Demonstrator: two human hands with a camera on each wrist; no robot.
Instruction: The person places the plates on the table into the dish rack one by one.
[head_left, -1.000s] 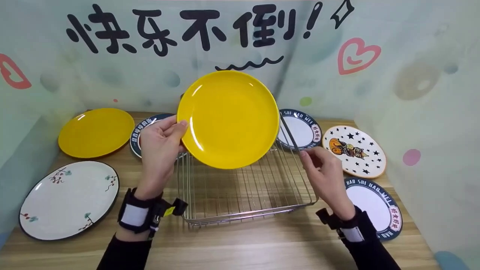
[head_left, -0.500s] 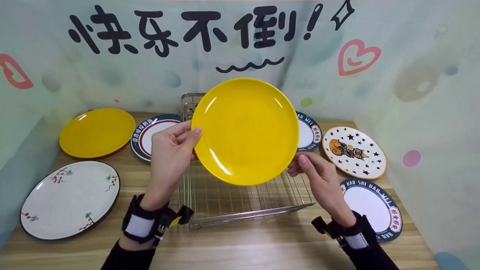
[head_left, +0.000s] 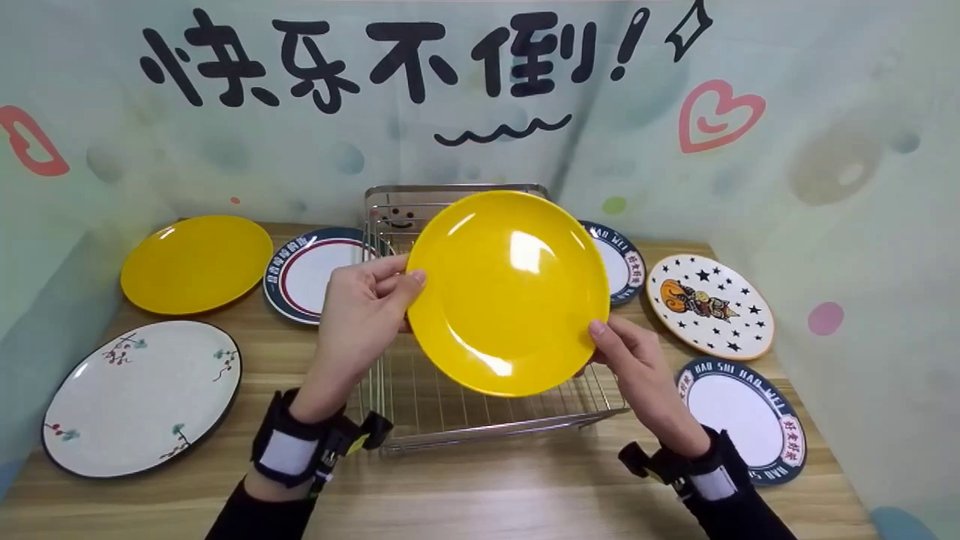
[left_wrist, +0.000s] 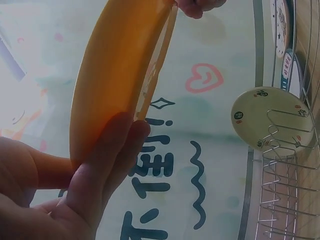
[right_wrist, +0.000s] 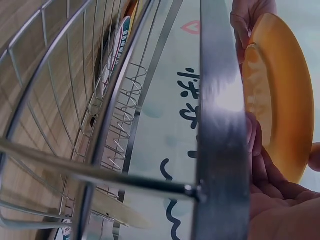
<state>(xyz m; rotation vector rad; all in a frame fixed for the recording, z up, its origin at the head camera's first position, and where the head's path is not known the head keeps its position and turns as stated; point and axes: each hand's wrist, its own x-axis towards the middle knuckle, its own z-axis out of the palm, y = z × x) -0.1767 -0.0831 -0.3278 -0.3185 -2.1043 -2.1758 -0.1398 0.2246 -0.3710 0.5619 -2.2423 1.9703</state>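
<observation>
A round yellow plate (head_left: 480,315) is held up over the wire dish rack (head_left: 495,430), its glossy face tilted toward the head camera. My left hand (head_left: 367,319) pinches its left rim, thumb on the face and fingers behind. At the lower right rim, my right hand (head_left: 641,367) pinches it the same way. The left wrist view shows the plate's underside (left_wrist: 107,75) with the left fingers against it. Standing among the rack's wires there is a pale plate (left_wrist: 255,117) with small motifs; the yellow plate hides it in the head view.
Left of the rack lie another yellow plate (head_left: 196,265), a white oval plate with floral sprigs (head_left: 142,397) and a blue-rimmed plate (head_left: 307,270). To the right are two blue-rimmed plates (head_left: 626,262) and a star-and-pumpkin plate (head_left: 739,300). A printed cloth (head_left: 480,82) closes off the back.
The yellow plate has moved right and down in the left hand. My right hand has left the rack's side rail and now pinches the plate's right rim.
</observation>
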